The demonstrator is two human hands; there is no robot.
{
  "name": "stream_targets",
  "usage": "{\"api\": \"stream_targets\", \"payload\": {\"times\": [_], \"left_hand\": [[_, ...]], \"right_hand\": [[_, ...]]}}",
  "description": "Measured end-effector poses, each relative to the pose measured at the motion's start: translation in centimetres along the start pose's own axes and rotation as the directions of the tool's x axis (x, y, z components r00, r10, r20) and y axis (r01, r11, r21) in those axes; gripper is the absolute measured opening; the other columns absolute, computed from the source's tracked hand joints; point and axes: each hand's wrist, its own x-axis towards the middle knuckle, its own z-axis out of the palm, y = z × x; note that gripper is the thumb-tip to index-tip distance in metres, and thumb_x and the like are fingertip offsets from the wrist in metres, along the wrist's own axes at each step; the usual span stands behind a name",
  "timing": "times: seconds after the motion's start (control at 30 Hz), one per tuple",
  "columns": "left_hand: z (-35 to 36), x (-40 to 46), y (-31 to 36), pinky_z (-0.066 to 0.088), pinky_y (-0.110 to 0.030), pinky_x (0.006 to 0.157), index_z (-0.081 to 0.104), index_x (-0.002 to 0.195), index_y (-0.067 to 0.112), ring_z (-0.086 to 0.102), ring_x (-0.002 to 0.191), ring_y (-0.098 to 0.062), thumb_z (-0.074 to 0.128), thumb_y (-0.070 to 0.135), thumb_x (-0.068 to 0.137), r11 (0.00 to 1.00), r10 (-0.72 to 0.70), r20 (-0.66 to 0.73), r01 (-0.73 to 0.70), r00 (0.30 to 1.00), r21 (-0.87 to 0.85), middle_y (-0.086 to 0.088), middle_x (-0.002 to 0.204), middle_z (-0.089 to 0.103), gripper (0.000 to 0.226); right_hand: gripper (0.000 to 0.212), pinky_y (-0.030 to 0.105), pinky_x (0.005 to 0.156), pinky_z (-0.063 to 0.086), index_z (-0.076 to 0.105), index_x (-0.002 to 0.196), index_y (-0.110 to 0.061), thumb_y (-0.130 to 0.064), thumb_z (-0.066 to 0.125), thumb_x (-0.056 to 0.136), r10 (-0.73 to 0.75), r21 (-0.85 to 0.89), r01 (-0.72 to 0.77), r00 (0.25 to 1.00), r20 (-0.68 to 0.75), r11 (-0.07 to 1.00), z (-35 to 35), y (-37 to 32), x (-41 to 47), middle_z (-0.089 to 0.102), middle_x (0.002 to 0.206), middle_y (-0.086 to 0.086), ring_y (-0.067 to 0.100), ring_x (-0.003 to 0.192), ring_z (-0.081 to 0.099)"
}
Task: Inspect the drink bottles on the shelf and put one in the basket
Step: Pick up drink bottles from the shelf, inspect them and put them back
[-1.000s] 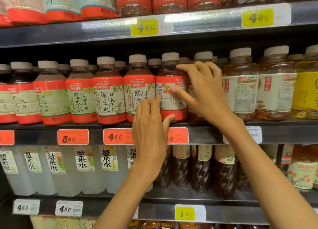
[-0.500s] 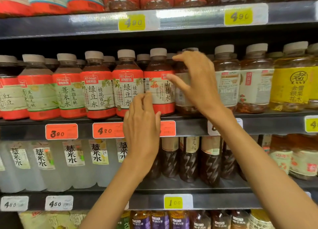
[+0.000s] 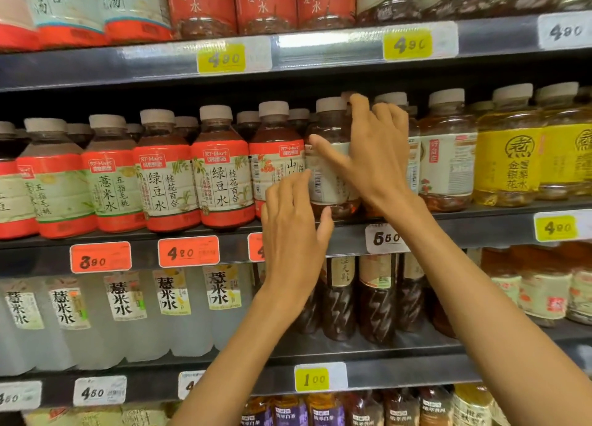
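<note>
On the middle shelf (image 3: 480, 230) of a shop's drinks aisle, red-labelled bottles (image 3: 166, 182) stand in a tight front row, labels facing out so shoppers can read them above the orange price tags (image 3: 188, 252). Just right of that row, a person's left hand (image 3: 293, 230) rises from below, fingers together and nearly straight, their tips touching the lower label of a white-labelled bottle (image 3: 331, 169); the hand grips nothing and seems placed to steady the bottle or help turn it. That bottle, tan-capped, with dark tea and fruit at its base, sits upright on the shelf's front edge, its barcode side turned outward, which suggests it is being rotated for reading. The right hand (image 3: 378, 156) reaches over from the right, thumb stretched across the label's front and fingers curled round the far side near the shoulder, a loose half-open hold on the bottle rather than a firm clamp. Further right, more white-labelled bottles and yellow-labelled bottles (image 3: 512, 166) line the shelf. No basket is in view; the inspecting looks under way, and the placing is not yet done.
</note>
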Motion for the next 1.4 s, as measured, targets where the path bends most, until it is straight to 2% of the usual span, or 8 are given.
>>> {"api": "stream_targets", "payload": {"times": [0.27, 0.5, 0.63, 0.73, 0.93, 1.13, 1.3, 1.4], "left_hand": [[0.3, -1.4, 2.5, 0.019, -0.033, 0.119, -0.006, 0.152, 0.017, 0.014, 0.146, -0.015, 0.063, 0.066, 0.068, 0.910, -0.154, 0.149, 0.199, 0.977, -0.365, -0.006, 0.160, 0.012, 0.119], [-0.7, -2.4, 2.6, 0.039, -0.041, 0.110, 0.005, 0.150, 0.020, 0.029, 0.142, -0.018, 0.083, 0.025, 0.070, 0.849, -0.125, 0.103, 0.160, 0.987, -0.503, -0.007, 0.153, 0.027, 0.112], [-2.9, -5.1, 2.8, 0.051, -0.035, 0.097, 0.021, 0.147, 0.028, 0.048, 0.128, -0.012, 0.083, 0.024, 0.065, 0.661, -0.118, 0.248, 0.262, 0.962, -0.703, 0.006, 0.139, 0.046, 0.103], [-4.3, -7.6, 2.6, 0.055, -0.024, 0.083, 0.039, 0.138, 0.032, 0.062, 0.113, -0.013, 0.081, 0.026, 0.062, 0.465, -0.057, 0.426, 0.401, 0.903, -0.789, 0.005, 0.124, 0.063, 0.087], [-5.4, -10.7, 2.3, 0.055, -0.022, 0.077, 0.049, 0.127, 0.031, 0.068, 0.104, -0.012, 0.075, 0.030, 0.061, 0.302, -0.086, 0.599, 0.594, 0.796, -0.746, 0.006, 0.112, 0.071, 0.071], [-6.4, -11.0, 2.1, 0.052, -0.011, 0.075, 0.048, 0.116, 0.041, 0.066, 0.101, 0.000, 0.080, 0.038, 0.059, 0.353, -0.068, 0.702, 0.675, 0.709, -0.648, 0.020, 0.108, 0.069, 0.066], [-6.5, -12.1, 2.5, 0.055, -0.021, 0.079, 0.052, 0.117, 0.036, 0.067, 0.103, -0.005, 0.080, 0.039, 0.058, 0.304, -0.152, 0.754, 0.756, 0.639, -0.579, 0.014, 0.108, 0.071, 0.066], [-7.0, -12.4, 2.3, 0.054, -0.036, 0.089, 0.052, 0.125, 0.021, 0.066, 0.109, -0.022, 0.085, 0.037, 0.054, -0.016, -0.079, 0.836, 0.838, 0.543, -0.545, -0.004, 0.116, 0.070, 0.080]], "right_hand": [[0.071, 0.033, 0.094, 0.033, 0.050, 0.132, -0.006, -0.049, 0.067, 0.078, -0.016, 0.422, 0.001, 0.999, 0.032, 0.907, -3.8, -0.6, -1.0, 0.065, 0.111, 0.009, 0.024, 0.105, 0.056], [0.066, 0.027, 0.088, 0.049, 0.042, 0.131, -0.004, -0.029, 0.076, 0.080, 0.072, 0.689, -0.090, 0.996, 0.055, 0.719, -6.3, -2.1, -3.4, 0.050, 0.119, 0.001, 0.010, 0.106, 0.053], [0.039, 0.022, 0.080, 0.051, 0.051, 0.121, -0.017, -0.035, 0.060, 0.088, 0.170, 0.877, -0.392, 0.918, 0.357, 0.277, -7.4, -2.1, -4.2, 0.062, 0.106, -0.007, 0.006, 0.097, 0.063], [0.039, 0.035, 0.081, 0.054, 0.060, 0.113, -0.016, -0.043, 0.052, 0.087, 0.058, 0.764, -0.641, 0.762, 0.645, -0.076, -8.0, -1.3, -4.5, 0.070, 0.098, 0.004, 0.020, 0.089, 0.068], [0.017, 0.037, 0.081, 0.053, 0.064, 0.104, -0.012, -0.020, 0.058, 0.091, 0.030, 0.726, -0.688, 0.726, 0.687, 0.013, -8.3, -2.1, -6.4, 0.068, 0.095, 0.012, 0.024, 0.085, 0.067], [0.007, 0.023, 0.073, 0.052, 0.066, 0.095, -0.020, -0.025, 0.063, 0.091, 0.185, 0.656, -0.653, 0.747, 0.638, 0.378, -8.5, -4.1, -7.3, 0.069, 0.094, -0.001, 0.009, 0.085, 0.066], [0.023, 0.027, 0.078, 0.058, 0.071, 0.098, -0.019, -0.038, 0.059, 0.092, 0.068, 0.460, -0.882, 0.467, 0.882, 0.103, -8.7, -2.8, -6.8, 0.075, 0.093, 0.004, 0.015, 0.085, 0.071], [0.030, 0.029, 0.080, 0.058, 0.070, 0.099, -0.015, -0.039, 0.060, 0.085, -0.054, 0.386, -0.919, 0.391, 0.919, -0.080, -8.7, -2.3, -7.2, 0.075, 0.094, 0.005, 0.017, 0.088, 0.072]]}}
